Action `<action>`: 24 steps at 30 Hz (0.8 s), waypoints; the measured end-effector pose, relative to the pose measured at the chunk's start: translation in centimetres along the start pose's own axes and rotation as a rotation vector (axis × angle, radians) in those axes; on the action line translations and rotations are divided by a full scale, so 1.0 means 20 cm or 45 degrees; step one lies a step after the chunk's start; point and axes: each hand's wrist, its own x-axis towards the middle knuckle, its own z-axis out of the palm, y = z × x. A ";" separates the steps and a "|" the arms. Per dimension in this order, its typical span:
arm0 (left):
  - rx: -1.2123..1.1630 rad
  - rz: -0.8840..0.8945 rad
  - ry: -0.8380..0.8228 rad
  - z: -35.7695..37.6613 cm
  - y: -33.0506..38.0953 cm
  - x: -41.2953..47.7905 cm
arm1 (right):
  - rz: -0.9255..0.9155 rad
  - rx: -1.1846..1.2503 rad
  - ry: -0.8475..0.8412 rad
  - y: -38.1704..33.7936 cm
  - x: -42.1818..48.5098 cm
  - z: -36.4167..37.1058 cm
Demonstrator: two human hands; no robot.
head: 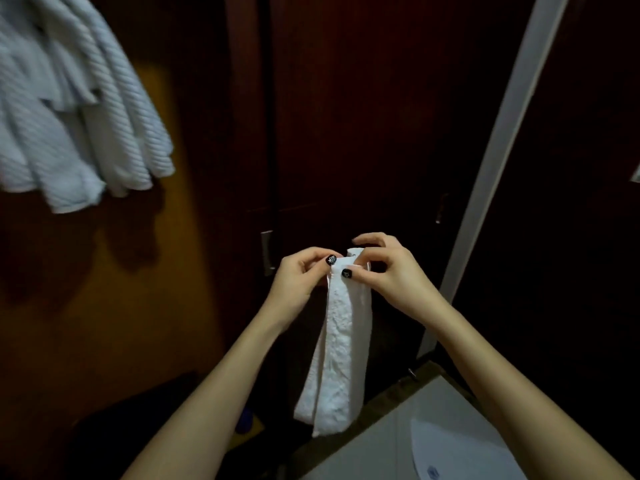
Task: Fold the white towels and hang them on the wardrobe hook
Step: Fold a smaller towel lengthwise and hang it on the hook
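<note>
Both forearms reached forward side by side, wrists raised, meeting at the top edge of a folded white towel (341, 344) held in the air before the dark wardrobe doors (363, 116). The left hand (299, 275) pinched the towel's upper left corner between thumb and curled fingers. The right hand (391, 268), touching it thumb to thumb, gripped the upper right edge, its fingers bent over the far side. The towel hung straight down as a narrow, layered strip, its lower end free and near the dark border of a pale surface (377, 441) at the lower right. A metal handle (266, 252) sat just beside the left hand's knuckles. A pale upright strip (498, 147) ran close along the right. More white towels (79, 109) hung at the upper left, well apart from the hands, with open room between.
</note>
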 end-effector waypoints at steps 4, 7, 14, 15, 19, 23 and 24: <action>-0.025 -0.035 0.032 -0.26 0.07 -0.05 | -0.113 0.131 -0.098 -0.21 0.10 0.15; -0.044 -0.069 0.073 -0.47 0.11 -0.10 | -0.175 0.081 -0.044 -0.34 0.17 0.31; 0.096 -0.012 0.076 -0.98 0.20 -0.23 | -0.278 0.099 0.020 -0.65 0.31 0.71; 0.124 -0.004 0.094 -1.04 0.21 -0.24 | -0.285 0.103 0.019 -0.69 0.33 0.76; 0.198 0.013 0.163 -1.28 0.21 -0.29 | -0.275 0.181 -0.012 -0.84 0.38 0.97; 0.248 0.039 0.111 -1.45 0.21 -0.33 | -0.235 0.245 -0.025 -0.95 0.41 1.11; 0.233 0.040 0.105 -1.49 0.21 -0.33 | -0.230 0.247 -0.025 -0.97 0.42 1.14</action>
